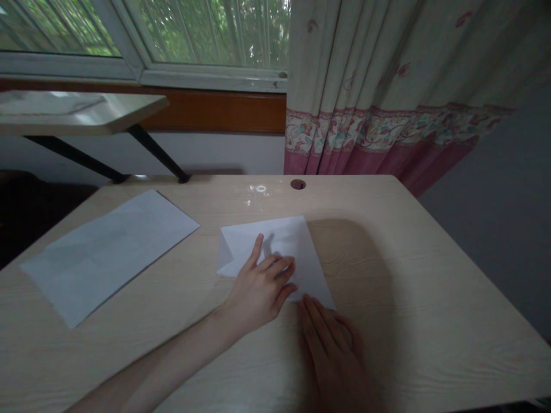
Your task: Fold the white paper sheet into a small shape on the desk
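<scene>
Picture a clock face laid on the desk (430, 321), centred on the folded white paper, with 12 pointing away from you. The desk fills most of your view; beyond it the curtain (336, 126) hangs toward 1 o'clock and the window (215, 34) stands toward 11. The raised shelf (86, 117) sits at 10.

The larger white sheet (112, 258) lies flat at 9 o'clock, well apart from your hands, its long axis running from 8 toward 2.

The folded white paper (301, 246) is flat on the desk, directly beneath your fingers. Its longer direction looks to run from about 10 to 4, with a creased triangular part at its 9 o'clock end.

Your left hand (253, 292) is the nearer one to the paper's middle and rests over it, coming in from 7. Its fingers are loosely spread, some bent, the outermost stretched toward 1; they grip nothing that shows.

Your right hand (333, 350) is at the paper's 4 o'clock corner, partly covering it. Its fingers are close together and fairly straight, their tips at the near edge, so most of the paper lies toward 11 from them. Whether its thumb pinches the paper, you cannot tell.

The round hole (298, 184) sits just past 12, near the desk's far edge.
</scene>
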Demonstrator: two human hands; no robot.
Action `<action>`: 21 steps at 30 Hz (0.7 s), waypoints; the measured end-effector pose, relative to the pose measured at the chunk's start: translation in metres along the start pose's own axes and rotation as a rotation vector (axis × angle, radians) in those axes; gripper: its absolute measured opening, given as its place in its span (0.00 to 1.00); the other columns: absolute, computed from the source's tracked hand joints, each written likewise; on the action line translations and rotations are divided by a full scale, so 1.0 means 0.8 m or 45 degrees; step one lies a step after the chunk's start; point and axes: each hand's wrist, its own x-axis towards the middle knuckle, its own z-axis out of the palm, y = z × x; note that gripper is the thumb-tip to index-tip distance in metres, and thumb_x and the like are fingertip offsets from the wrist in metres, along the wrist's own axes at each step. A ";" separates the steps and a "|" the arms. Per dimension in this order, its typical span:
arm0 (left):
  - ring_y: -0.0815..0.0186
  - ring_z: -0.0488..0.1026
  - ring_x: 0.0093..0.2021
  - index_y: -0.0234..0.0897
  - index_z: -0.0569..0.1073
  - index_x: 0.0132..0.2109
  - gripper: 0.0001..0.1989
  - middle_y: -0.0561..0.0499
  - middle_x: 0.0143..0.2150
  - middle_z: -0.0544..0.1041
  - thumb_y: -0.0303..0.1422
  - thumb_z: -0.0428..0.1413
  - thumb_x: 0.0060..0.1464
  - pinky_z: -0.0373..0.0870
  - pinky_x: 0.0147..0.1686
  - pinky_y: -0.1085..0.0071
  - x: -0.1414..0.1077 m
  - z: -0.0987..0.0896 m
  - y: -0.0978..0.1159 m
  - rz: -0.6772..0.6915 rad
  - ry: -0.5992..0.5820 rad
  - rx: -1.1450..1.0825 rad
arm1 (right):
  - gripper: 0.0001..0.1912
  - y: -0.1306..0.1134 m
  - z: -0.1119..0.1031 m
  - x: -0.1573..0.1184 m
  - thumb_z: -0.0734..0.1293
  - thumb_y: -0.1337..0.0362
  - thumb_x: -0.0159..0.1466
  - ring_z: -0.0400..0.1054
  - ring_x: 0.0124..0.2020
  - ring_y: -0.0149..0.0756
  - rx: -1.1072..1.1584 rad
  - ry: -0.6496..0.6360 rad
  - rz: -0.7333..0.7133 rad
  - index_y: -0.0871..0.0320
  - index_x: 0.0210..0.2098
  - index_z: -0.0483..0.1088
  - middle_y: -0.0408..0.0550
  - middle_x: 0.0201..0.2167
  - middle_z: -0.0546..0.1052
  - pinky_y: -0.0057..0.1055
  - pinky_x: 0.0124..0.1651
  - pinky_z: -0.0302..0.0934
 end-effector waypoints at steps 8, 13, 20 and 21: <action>0.58 0.71 0.51 0.35 0.74 0.53 0.16 0.47 0.54 0.75 0.28 0.50 0.59 0.21 0.65 0.42 0.003 -0.016 -0.012 0.161 -0.200 0.084 | 0.23 -0.016 0.006 0.002 0.54 0.70 0.66 0.68 0.54 0.39 -0.024 0.041 0.153 0.56 0.57 0.69 0.46 0.58 0.71 0.44 0.53 0.50; 0.57 0.67 0.56 0.37 0.72 0.55 0.18 0.47 0.56 0.73 0.27 0.48 0.59 0.16 0.64 0.41 0.003 -0.028 -0.019 0.179 -0.276 0.002 | 0.23 -0.034 0.006 0.012 0.54 0.72 0.67 0.67 0.54 0.41 -0.121 -0.032 0.221 0.57 0.59 0.66 0.50 0.57 0.72 0.46 0.53 0.52; 0.58 0.65 0.60 0.39 0.69 0.58 0.19 0.48 0.57 0.73 0.27 0.49 0.61 0.16 0.63 0.42 0.004 -0.036 -0.025 0.185 -0.333 -0.060 | 0.22 -0.048 0.005 0.020 0.56 0.68 0.69 0.68 0.52 0.46 -0.188 -0.052 0.227 0.53 0.60 0.65 0.55 0.55 0.73 0.46 0.49 0.57; 0.58 0.65 0.60 0.39 0.69 0.58 0.19 0.48 0.57 0.73 0.27 0.49 0.61 0.16 0.63 0.42 0.005 -0.036 -0.025 0.186 -0.339 -0.065 | 0.22 -0.049 0.005 0.021 0.56 0.68 0.69 0.68 0.52 0.46 -0.197 -0.055 0.221 0.53 0.60 0.65 0.56 0.54 0.73 0.46 0.49 0.58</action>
